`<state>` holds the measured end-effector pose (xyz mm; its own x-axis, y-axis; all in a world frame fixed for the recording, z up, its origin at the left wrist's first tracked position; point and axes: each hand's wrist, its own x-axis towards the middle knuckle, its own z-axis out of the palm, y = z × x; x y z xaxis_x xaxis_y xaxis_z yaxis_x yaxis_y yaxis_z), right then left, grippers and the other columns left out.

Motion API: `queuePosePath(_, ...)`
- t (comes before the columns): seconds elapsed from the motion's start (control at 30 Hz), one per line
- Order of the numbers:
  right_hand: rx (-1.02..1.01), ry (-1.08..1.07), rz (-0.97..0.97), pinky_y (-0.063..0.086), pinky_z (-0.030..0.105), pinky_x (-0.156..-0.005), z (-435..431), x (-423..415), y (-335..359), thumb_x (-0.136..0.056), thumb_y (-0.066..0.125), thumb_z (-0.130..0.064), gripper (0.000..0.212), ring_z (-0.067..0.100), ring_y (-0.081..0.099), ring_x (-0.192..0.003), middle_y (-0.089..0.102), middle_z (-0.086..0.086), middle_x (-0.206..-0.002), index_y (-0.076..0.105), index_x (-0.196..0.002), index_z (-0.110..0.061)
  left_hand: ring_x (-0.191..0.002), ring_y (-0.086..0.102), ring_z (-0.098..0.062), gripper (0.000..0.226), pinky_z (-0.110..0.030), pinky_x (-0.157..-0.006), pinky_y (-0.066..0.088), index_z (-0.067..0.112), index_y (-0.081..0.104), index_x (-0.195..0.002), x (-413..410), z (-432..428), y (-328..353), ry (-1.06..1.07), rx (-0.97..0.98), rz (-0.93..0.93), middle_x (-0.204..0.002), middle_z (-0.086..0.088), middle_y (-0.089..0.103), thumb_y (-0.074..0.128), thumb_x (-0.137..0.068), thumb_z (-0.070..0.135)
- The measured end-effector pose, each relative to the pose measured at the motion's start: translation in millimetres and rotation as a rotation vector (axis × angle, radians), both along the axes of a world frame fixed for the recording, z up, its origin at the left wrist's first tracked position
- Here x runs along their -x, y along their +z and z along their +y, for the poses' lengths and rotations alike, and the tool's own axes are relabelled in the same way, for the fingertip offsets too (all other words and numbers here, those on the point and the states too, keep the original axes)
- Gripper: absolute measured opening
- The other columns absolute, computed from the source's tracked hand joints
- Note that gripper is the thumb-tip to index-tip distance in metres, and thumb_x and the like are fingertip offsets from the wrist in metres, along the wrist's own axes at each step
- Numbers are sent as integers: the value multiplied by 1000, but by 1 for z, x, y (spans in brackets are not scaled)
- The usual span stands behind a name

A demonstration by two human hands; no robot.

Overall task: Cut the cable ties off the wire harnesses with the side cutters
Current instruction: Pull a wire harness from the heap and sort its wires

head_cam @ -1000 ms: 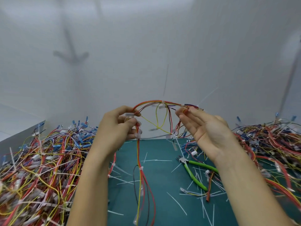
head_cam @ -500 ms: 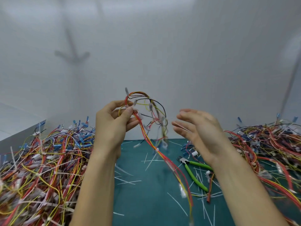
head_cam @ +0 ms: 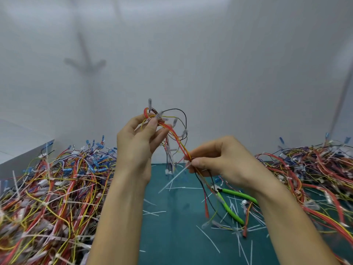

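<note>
left hand (head_cam: 137,142) is raised above the desk (head_cam: 172,236), its thumb and fingers pinching the looped top end of 1 wire harness (head_cam: 177,138), a loose bunch of red, yellow and black wires with small pale connectors. right hand (head_cam: 219,159) sits lower and to the right, fingers curled in, pinching the same harness further down its length, where the red and yellow wires run together. a white cable tie (head_cam: 173,178) sticks out from under the right fingertips, its long tail slanting down and left over the desk. below the right hand the harness's free ends hang down, blurred, towards the teal surface.

the side cutters (head_cam: 228,207), with bright green handles, lie on the desk under the right wrist, near the desk's right side, with neither hand on them. short white cut tie pieces (head_cam: 208,239) are scattered over the middle and right of the desk.

a large heap of tangled harnesses (head_cam: 53,188) covers the desk's left side, many with blue connectors and white ties. a second heap (head_cam: 315,169) fills the right side up to the far right corner. behind everything stands a plain white wall (head_cam: 191,54).
</note>
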<state>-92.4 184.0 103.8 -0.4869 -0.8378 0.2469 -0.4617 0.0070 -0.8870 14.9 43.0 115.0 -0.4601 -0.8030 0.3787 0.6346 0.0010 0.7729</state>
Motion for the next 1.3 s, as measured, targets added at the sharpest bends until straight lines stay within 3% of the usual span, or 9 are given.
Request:
queuePosePath(0.1, 124, 45, -114, 56, 17, -63, 1, -1, 2, -89, 64, 8, 24, 14, 74, -73, 77, 12, -83, 78, -88, -11, -78, 73, -11, 12, -18, -69, 57, 4, 64, -101, -4, -5, 2, -136, -84, 54, -84, 0, 75, 54, -96, 1)
queuePosePath(0.27, 286, 26, -191, 61, 25, -74, -3, -1, -1, -91, 60, 9, 25, 17, 74, -79, 77, 12, -87, 76, -91, -10, -81, 74, -12, 14, -16, -67, 56, 5, 64, -101, -10, -8, 4, -243, -118, 70, -88, -2, 75, 51, -96, 1)
queuePosePath(0.47, 137, -33, -53, 51, 9, -67, 0, 7, 0, -84, 49, 21, 47, 6, 73, -82, 78, -2, -85, 78, -86, -15, -70, 70, -13, 15, -20, -67, 57, 12, 64, -96, -14, -7, 3, -83, 158, -85, -77, 2, 73, 56, -94, -1)
queuePosePath(0.63, 265, -433, -19, 56, 45, -82, -4, 11, -2, -81, 39, 13, 58, 25, 68, -95, 69, -11, -113, 76, -89, -31, -74, 71, -19, 19, -28, -70, 60, 13, 65, -93, -16, -9, 0, 24, 431, -245, -79, -3, 68, 56, -94, -4)
queuePosePath(0.77, 328, -310, -371, 51, 23, -79, -6, 19, -3, -96, 36, -3, 35, 18, 73, -97, 76, 7, -105, 68, -106, -13, -72, 66, -12, 21, -26, -69, 59, 12, 66, -92, -14, -8, 0, -36, 600, -353, -79, -9, 64, 55, -93, -7)
queuePosePath(0.9, 253, -140, -753, 50, 35, -87, -11, 28, -12, -105, 31, -50, 58, 24, 74, -96, 75, 15, -107, 60, -119, -2, -74, 69, -13, 21, -22, -66, 56, 10, 69, -90, -9, -3, -3, -142, 696, -441, -83, -15, 67, 57, -92, -8)
queuePosePath(1.07, 470, -282, -840, 55, 27, -64, -11, 31, -16, -97, 46, 0, 11, 22, 73, -77, 74, 23, -101, 55, -91, -3, -79, 69, -14, 30, -28, -76, 59, 24, 76, -92, -7, -7, -10, -268, 872, -758, -86, -11, 74, 64, -89, -3)
queuePosePath(1.17, 597, -214, -903, 60, 24, -67, -6, 35, -15, -86, 40, 18, 19, 23, 73, -64, 72, 27, -89, 51, -81, 3, -70, 64, -5, 28, -24, -70, 57, 27, 78, -96, -6, -12, -16, -356, 897, -987, -74, 1, 71, 69, -88, 2)
queuePosePath(1.3, 599, -73, -942, 60, 24, -70, -2, 34, -10, -81, 33, 14, 34, 23, 71, -63, 71, 18, -76, 53, -110, 10, -71, 65, -8, 22, -31, -74, 58, 23, 78, -102, -4, -18, -25, -347, 887, -1140, -74, 4, 70, 70, -88, 8)
